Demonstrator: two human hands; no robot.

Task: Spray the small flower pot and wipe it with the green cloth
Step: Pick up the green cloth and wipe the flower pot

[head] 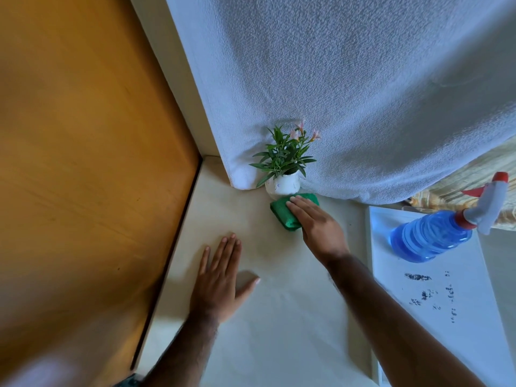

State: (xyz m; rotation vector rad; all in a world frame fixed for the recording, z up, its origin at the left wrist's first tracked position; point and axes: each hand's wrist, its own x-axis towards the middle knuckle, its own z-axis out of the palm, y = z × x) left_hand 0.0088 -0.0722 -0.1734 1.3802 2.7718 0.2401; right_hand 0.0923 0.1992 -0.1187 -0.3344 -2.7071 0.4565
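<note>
A small white flower pot (282,185) with green leaves and pink blossoms stands on a cream surface (279,317) against a hanging white cloth. A folded green cloth (282,212) lies flat on the surface just in front of the pot. My right hand (315,223) rests palm down on the green cloth, fingers extended toward the pot's base. My left hand (220,277) lies flat on the cream surface to the lower left, fingers spread, holding nothing. A blue spray bottle (435,233) with a red and white trigger head lies on its side to the right.
A white textured cloth (349,88) hangs behind the pot. An orange wooden panel (83,163) fills the left side. The spray bottle rests on a white board (435,303) with dark printed marks. Patterned yellow fabric (458,185) shows at the far right.
</note>
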